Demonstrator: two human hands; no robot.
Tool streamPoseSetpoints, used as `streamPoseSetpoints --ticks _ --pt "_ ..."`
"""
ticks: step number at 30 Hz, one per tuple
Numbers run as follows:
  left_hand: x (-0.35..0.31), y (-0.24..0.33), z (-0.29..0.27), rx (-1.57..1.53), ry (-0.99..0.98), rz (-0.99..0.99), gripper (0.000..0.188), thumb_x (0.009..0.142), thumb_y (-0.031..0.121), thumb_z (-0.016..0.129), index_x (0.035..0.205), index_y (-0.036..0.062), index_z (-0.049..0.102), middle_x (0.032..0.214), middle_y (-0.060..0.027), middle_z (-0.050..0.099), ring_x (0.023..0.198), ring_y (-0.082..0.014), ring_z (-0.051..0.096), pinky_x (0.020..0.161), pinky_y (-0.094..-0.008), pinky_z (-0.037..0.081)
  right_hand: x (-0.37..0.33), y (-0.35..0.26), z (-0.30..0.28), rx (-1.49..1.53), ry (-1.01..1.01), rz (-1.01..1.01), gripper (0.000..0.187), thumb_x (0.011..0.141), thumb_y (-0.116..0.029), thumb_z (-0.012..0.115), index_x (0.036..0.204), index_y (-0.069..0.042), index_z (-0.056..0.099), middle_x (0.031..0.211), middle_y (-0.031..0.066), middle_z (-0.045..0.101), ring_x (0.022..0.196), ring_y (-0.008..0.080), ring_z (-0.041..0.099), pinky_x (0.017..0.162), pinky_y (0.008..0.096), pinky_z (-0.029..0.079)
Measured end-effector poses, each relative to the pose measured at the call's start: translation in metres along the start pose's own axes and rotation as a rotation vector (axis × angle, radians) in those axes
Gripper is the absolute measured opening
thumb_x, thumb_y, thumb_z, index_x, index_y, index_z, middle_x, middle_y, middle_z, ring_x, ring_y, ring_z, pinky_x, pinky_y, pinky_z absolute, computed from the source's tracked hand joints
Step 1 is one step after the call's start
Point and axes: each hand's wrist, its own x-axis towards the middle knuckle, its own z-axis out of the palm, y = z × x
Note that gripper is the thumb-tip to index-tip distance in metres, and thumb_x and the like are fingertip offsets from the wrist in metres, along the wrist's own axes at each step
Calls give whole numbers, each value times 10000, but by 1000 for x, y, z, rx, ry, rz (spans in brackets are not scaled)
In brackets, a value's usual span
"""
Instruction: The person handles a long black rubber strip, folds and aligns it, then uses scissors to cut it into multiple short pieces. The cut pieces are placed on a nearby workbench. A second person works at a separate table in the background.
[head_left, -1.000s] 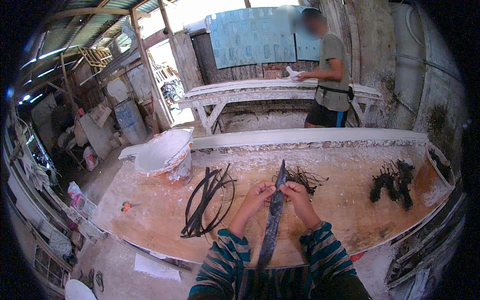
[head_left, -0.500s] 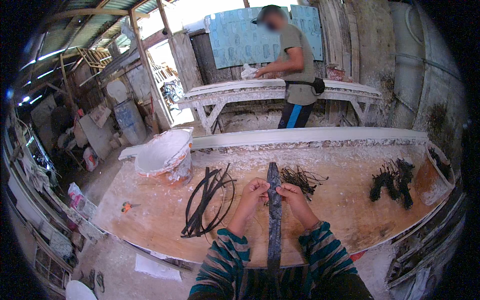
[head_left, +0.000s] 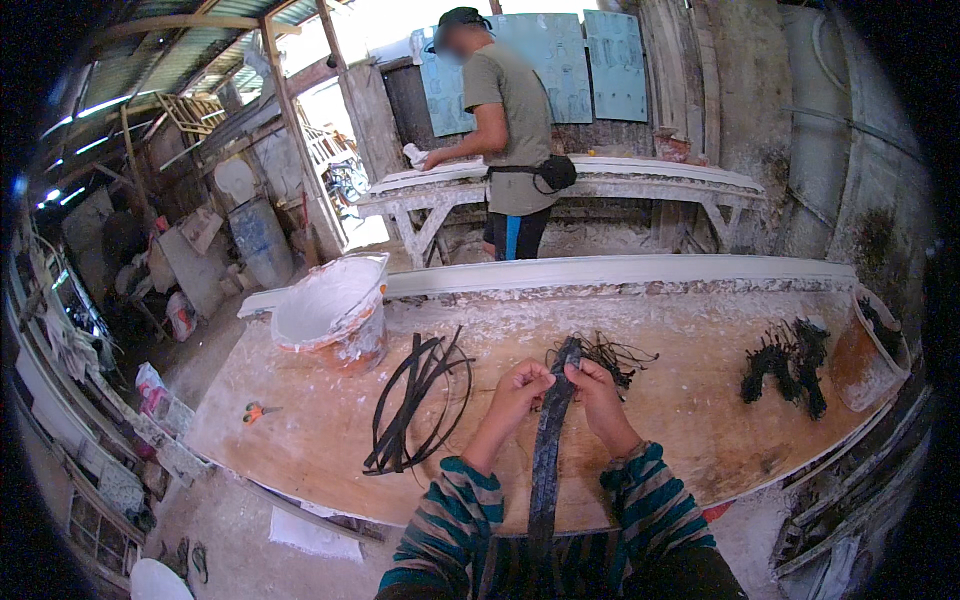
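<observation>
A long flat black strip (head_left: 546,460) runs from my lap up over the table edge, its far end leaning slightly right. My left hand (head_left: 522,388) pinches its left edge near that end. Thumb and fingers of my right hand (head_left: 598,398) grip the right edge at the same height, so the hands almost meet. Just beyond them lies a loose tangle of thin black cords (head_left: 622,362), partly hidden by the right hand. Left of my hands, several narrow black bands (head_left: 405,420) lie in open loops on the wooden table (head_left: 310,440).
A white-crusted bucket (head_left: 370,345) stands at the table's far left, with orange-handled scissors (head_left: 258,412) nearer. Black bundles (head_left: 785,370) lie at right beside a tilted orange bucket (head_left: 868,365). A white ledge (head_left: 600,270) borders the far side; a co-worker (head_left: 515,120) stands beyond.
The strip's far end has tipped right and come a little nearer me, and my right hand has shifted slightly with it. The co-worker has moved left along the back bench, still holding a white cloth-like thing.
</observation>
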Motion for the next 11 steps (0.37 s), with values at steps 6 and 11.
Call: streamPoseSetpoints --ticks 6,11 --pt "2 -6 -4 -9 18 29 73 818 142 591 812 98 533 671 53 516 562 -25 448 507 -171 352 2 4 -1 57 12 22 122 858 -165 520 784 -88 577 740 -43 570 642 40 510 570 195 388" --pt "1 -4 -5 22 -1 15 86 818 141 594 823 83 531 675 34 519 576 -39 471 529 -187 401 7 12 -14 -110 -20 17 139 857 -176 522 772 -81 575 731 -38 577 646 58 530 574 204 404"
